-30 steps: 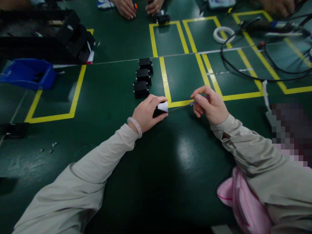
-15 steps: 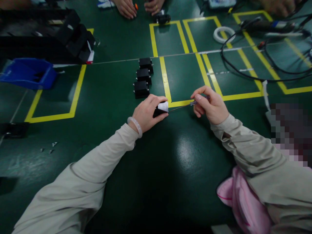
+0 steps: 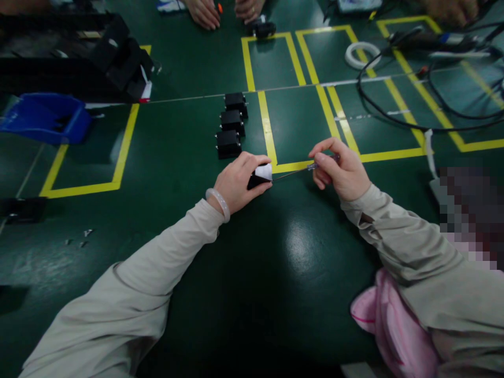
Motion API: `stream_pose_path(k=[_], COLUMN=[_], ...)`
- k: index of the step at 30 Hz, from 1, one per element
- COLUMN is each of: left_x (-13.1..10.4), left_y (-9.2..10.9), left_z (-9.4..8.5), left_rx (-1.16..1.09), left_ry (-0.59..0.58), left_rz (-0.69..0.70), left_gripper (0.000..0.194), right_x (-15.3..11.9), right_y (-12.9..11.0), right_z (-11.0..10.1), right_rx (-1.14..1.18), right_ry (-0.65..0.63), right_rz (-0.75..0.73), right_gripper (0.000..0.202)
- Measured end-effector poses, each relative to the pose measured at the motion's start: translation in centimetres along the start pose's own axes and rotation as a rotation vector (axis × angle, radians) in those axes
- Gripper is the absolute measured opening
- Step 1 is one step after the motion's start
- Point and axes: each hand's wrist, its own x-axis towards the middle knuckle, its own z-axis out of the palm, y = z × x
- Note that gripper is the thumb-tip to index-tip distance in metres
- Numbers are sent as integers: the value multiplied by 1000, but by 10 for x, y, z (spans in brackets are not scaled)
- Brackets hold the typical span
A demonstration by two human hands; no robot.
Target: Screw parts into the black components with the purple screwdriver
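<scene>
My left hand [image 3: 235, 181] is closed around a small black box [image 3: 256, 181] with a white face, holding it against the green table. A screwdriver [image 3: 311, 166] with a thin shaft and a clear handle is pinched in my right hand [image 3: 340, 169]. Its tip meets the right side of the black box, near the lower corner; the exact contact is too small to make out. Just beyond my left hand, three similar black boxes [image 3: 229, 143] stand in a row, with small shiny screws at their sides.
Several loose screws [image 3: 87, 232] lie at the left. Behind them are a blue bin [image 3: 47, 118] and a large black tray [image 3: 59, 73]. White tape [image 3: 362, 55] and a black cable [image 3: 370, 107] lie at the right. Another person's hands [image 3: 205, 13] are across the table [image 3: 252, 294].
</scene>
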Motion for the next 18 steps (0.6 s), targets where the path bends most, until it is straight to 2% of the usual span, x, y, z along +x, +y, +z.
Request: stream_pose_path(k=[4, 11, 18], left_x=[0, 0, 0], left_y=[0, 0, 1], left_z=[0, -1, -2], left_rx=[2, 3, -1], left_ry=[-6, -3, -8], left_rz=[-12, -4, -10], left_gripper=[43, 44, 44], right_x=[-1, 0, -1], right_y=[-1, 0, -3], right_z=[-1, -1, -1], right_rx=[-33, -24, -37], right_ry=[-12, -8, 1], right_rz=[-1, -12, 31], right_gripper=[24, 29, 24])
